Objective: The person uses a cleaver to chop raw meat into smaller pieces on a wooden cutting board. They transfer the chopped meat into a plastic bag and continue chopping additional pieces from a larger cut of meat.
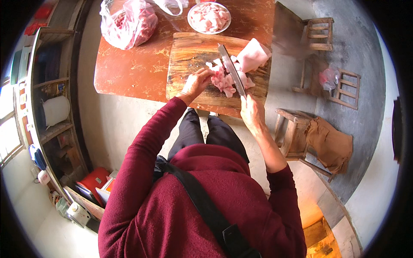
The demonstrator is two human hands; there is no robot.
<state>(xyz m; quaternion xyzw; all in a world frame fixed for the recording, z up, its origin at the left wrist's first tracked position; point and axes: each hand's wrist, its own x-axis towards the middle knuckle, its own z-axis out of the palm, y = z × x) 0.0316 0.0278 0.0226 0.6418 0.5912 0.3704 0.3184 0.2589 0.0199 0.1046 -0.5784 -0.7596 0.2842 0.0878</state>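
Observation:
My right hand (pixel 252 112) is closed round the handle of a kitchen knife (pixel 232 71), whose long blade points away from me across a wooden cutting board (pixel 189 56). Pale pink chunks of cut meat (pixel 223 82) lie on the board to the left of the blade and partly under it. At their left edge, the fingertips of my left hand (pixel 197 84) pinch a small reddish piece of meat. A larger pale slab of meat with skin (pixel 254 55) rests on the board's right side, beyond the knife.
Behind the board stands a white bowl (pixel 209 32) of cut pale meat. A clear plastic bag of meat (pixel 129 25) lies on the reddish table (pixel 124 71) at the far left. Wooden stools (pixel 292 118) stand to the right, one with a brown cloth (pixel 330 144). Shelves (pixel 53 81) line the left.

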